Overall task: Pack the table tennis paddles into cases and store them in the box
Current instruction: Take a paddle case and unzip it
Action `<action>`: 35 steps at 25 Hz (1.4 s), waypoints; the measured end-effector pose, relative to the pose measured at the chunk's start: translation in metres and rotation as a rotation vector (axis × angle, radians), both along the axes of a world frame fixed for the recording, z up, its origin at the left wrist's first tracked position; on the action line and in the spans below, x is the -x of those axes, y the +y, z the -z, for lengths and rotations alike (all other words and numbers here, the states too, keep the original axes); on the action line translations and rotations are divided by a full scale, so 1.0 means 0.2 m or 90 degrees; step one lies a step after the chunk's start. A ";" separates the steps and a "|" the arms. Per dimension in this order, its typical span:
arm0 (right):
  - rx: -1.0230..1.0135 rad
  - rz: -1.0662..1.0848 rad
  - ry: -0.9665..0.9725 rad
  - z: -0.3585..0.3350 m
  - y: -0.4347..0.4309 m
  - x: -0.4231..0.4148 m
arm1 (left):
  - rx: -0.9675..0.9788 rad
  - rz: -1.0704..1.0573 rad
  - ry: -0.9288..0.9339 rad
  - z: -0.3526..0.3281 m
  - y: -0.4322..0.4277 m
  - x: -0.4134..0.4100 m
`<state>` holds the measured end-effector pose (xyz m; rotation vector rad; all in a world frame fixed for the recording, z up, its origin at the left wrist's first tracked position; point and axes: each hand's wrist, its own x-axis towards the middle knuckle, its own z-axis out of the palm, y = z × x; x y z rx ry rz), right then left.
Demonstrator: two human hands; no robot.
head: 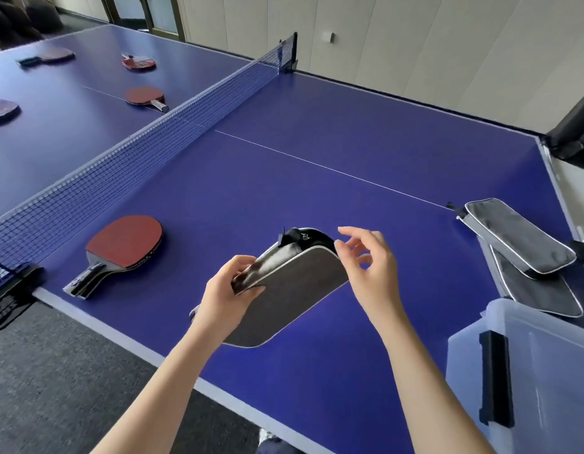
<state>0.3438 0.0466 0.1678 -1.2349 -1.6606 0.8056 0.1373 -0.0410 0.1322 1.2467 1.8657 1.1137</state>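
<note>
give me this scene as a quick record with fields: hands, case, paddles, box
left hand: grips the narrow end of the grey case, held above the table
right hand: fingers loosely curled at the case's zip end, gripping nothing plainly
case contents: dark at the open end, paddle not certain
near paddle: red face up, uncased, this side of the net
far paddles: four beyond the net, uncased
spare cases: two stacked at the table's right edge
box: clear plastic, lower right, contents unclear

Left hand (225,290) and right hand (369,270) are bare, and both forearms show bare down to the lower edge.
</note>
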 end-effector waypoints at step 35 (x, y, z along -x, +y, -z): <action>0.231 0.296 0.093 0.11 0.15 0.06 | -0.009 0.217 -0.177 -0.01 0.47 0.50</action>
